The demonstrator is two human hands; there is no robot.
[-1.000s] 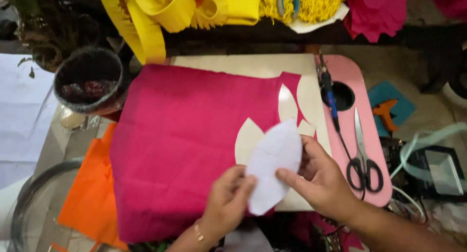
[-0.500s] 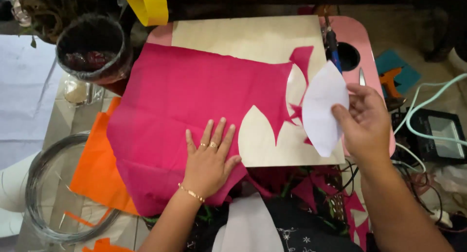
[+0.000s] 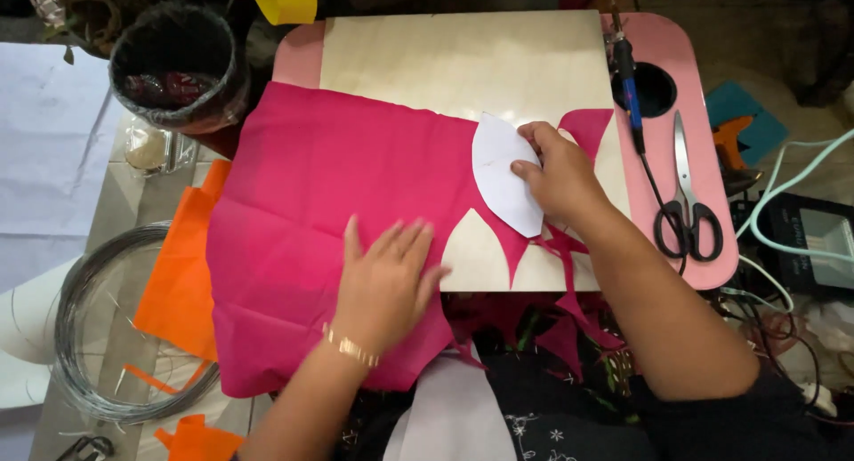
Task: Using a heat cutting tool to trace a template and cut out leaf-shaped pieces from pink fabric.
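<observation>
Wire in a grey coil (image 3: 98, 336) lies at the far left, off the board, with a black-lined bin (image 3: 178, 65) beyond it near the board's far left corner. Orange fabric (image 3: 182, 274) pokes out from under the left edge of the pink fabric (image 3: 329, 203), which spreads over the left half of the wooden board (image 3: 463, 61) and hangs off its near edge. The left hand (image 3: 387, 283) rests flat and open on the pink fabric near the board's near edge, fingers spread, pressing the cloth down. Just to its right, petal-shaped gaps are cut out of the fabric's right edge. The white petal template (image 3: 503, 172) lies on that edge, about mid-board, and the right hand (image 3: 560, 172) pins it there with fingers curled over its right side. Scissors (image 3: 685, 203) and a blue-handled tool (image 3: 627, 88) lie on the pink tray (image 3: 703, 70) along the board's right edge.
</observation>
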